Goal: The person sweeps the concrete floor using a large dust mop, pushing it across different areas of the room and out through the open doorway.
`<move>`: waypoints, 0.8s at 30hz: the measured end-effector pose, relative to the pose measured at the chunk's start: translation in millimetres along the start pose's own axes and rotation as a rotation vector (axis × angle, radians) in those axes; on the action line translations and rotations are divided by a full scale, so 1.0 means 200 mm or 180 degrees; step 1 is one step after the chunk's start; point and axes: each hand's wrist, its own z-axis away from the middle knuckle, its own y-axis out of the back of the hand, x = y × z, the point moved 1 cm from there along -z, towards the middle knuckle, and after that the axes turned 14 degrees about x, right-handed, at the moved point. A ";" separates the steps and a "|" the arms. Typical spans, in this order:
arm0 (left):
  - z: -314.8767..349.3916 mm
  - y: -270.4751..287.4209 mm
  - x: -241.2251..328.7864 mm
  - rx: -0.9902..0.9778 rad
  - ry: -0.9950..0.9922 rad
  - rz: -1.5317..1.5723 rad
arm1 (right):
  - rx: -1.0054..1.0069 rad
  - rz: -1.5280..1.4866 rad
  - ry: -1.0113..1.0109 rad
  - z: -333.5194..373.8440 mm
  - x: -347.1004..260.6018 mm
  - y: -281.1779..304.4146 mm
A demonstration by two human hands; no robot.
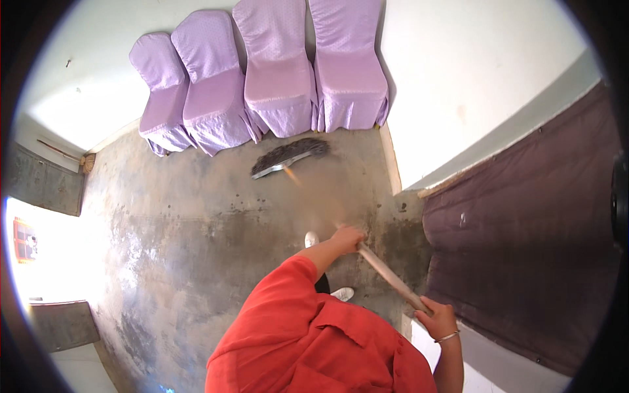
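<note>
A long-handled mop with dark strands slants across the view, its wet-looking head [298, 152] flat on the floor just in front of the chairs. A pale bar holds the strands, and the lower handle is smeared by motion. My left hand [347, 239] is wrapped round the middle of the wooden handle [390, 274]. Lower down and to the right, my right hand [439, 319], with a bracelet at its wrist, grips the handle close to its top end.
Several chairs in purple covers [278, 85] line the far wall. A dark curtain [524, 229] hangs at right, beside a white wall corner [397, 187]. A bright doorway [59, 255] opens at left. Damp patches mark the concrete floor [183, 262]; my white shoes [342, 294] stand below my arms.
</note>
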 end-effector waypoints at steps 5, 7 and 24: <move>0.10 0.23 -0.42 0.0122 0.0551 -0.0054 | -0.0322 0.0132 0.0622 -0.37 -0.23 -0.16; 0.20 0.25 -0.60 0.0144 0.0909 -0.0301 | -0.0617 0.0222 0.0710 -0.53 -0.38 -0.23; 0.37 0.35 -0.83 0.0040 0.2426 -0.0509 | -0.1246 0.1200 0.2047 -1.03 -0.68 -0.43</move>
